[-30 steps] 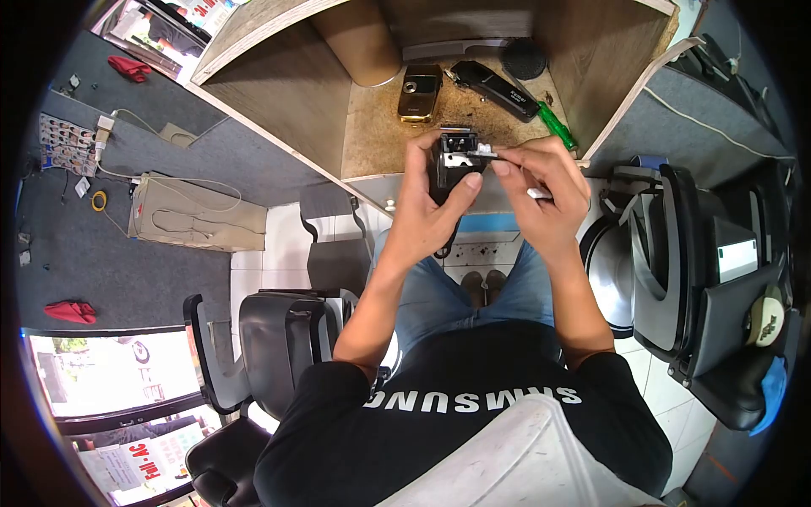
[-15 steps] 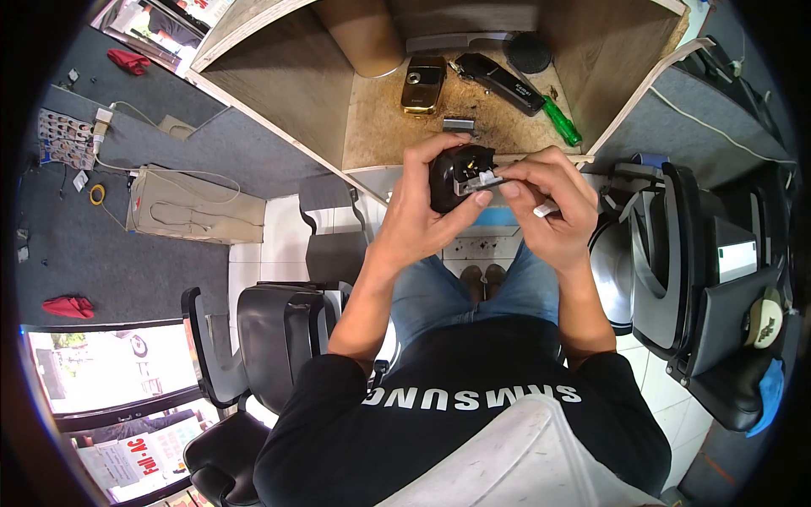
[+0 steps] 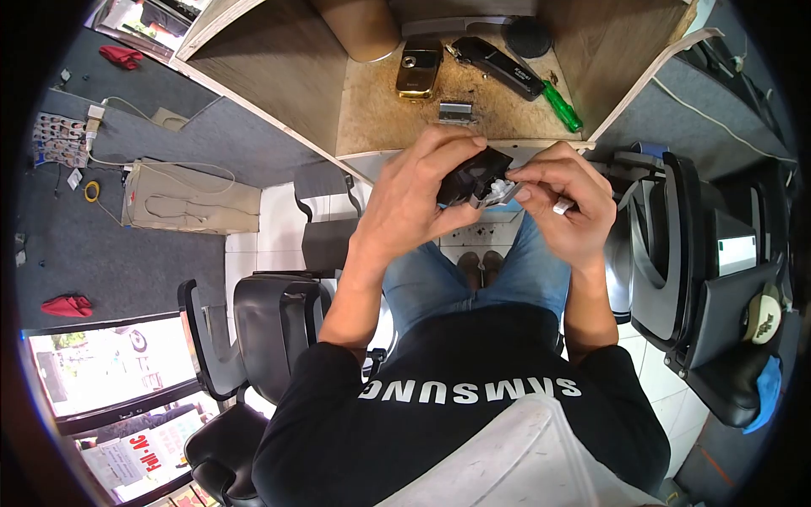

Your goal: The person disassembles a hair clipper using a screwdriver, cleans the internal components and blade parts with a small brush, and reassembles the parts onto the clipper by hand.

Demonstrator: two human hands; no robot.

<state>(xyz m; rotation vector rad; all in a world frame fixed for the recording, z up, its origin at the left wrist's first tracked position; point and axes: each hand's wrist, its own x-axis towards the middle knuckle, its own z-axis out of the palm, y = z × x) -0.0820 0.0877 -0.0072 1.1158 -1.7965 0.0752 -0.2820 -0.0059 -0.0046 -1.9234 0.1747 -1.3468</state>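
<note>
My left hand [image 3: 401,198] is wrapped round a black hair clipper [image 3: 466,179], whose blade end is turned to the right. At that end sit a metal blade [image 3: 500,196] and a small white plastic part [image 3: 498,188]. The fingertips of my right hand [image 3: 568,207] are pinched at the blade end. A small white piece [image 3: 563,205] sticks out between its fingers; what it belongs to is hidden. Just beyond my hands, a loose metal clipper blade [image 3: 456,112] lies on the wooden shelf [image 3: 372,106].
The shelf also holds a gold-and-black shaver [image 3: 419,69], a second black clipper [image 3: 498,68], a green-handled screwdriver [image 3: 562,107], a comb [image 3: 456,27] and a round black pad [image 3: 528,37]. Black chairs stand to the left [image 3: 274,329] and right [image 3: 667,270].
My left hand has rolled the clipper, so its dark casing faces up more and the opening is less visible. My right hand has shifted slightly right, still pinching at the blade end.
</note>
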